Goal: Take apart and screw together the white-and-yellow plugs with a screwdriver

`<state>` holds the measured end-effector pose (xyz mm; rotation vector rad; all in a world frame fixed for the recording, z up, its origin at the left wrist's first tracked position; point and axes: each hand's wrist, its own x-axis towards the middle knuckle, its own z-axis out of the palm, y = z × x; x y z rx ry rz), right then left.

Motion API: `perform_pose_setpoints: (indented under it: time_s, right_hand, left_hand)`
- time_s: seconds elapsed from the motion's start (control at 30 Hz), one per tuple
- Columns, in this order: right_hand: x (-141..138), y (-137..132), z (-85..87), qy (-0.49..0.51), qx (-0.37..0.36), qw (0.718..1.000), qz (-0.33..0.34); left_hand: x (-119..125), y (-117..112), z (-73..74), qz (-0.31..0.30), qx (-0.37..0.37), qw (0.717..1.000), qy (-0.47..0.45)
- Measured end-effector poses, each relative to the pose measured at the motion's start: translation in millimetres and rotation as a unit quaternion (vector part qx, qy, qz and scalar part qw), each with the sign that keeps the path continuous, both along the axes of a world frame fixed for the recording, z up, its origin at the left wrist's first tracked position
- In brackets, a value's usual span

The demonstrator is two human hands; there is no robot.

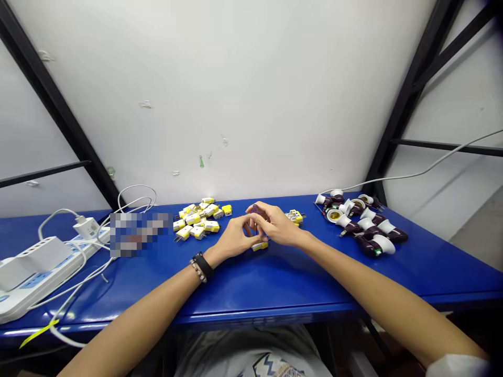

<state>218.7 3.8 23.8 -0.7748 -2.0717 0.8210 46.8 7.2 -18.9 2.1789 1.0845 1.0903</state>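
1. Both hands meet over the middle of the blue desk (243,285), fingertips close together.
2. Right hand (278,226): fingers closed in a narrow pinch on a dark purple piece (255,210), which is partly hidden by the fingers; its full shape I cannot tell.
3. Left hand (236,236): fingers bent, thumb reaching toward the right hand; whether it grips anything I cannot tell. A dark wristband (203,264) and a beaded bracelet (198,270) circle this wrist.
4. One yellow-and-white plug (260,245) shows just below the joined fingers; contact with them is unclear.
5. Just beyond the right hand, partly covered by it: more yellow-and-white pieces (295,215).
6. Left of the hands, near the wall (251,104): a loose heap of similar plugs (199,217), several with metal prongs showing.
7. Right side of desk: a cluster of dark purple and white sockets (369,228), lying at various angles.
8. Far left: white power strip (43,277) with adapters and white cables (80,283); a pixelated patch lies beside it.
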Motion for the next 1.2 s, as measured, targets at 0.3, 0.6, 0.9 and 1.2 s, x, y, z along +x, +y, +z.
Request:
perform_pose_setpoints:
  time_s: [0.3,0.6,0.9,1.2]
  right_hand:
    - [2,9,-1.6,0.129,-0.047,0.99,-0.02]
    - [18,9,8.3,-0.214,0.06,0.975,-0.006]
    - [21,10,6.3,-0.373,0.003,0.927,-0.018]
    - [22,11,6.5,-0.393,-0.018,0.919,-0.033]
  left_hand:
    - [-26,1,11.7,-0.082,-0.023,0.985,0.151]
    - [-20,-3,13.8,-0.111,-0.034,0.984,0.136]
    - [-24,-3,19.2,-0.142,-0.034,0.978,0.149]
    - [-29,-4,25.2,-0.109,0.009,0.977,0.183]
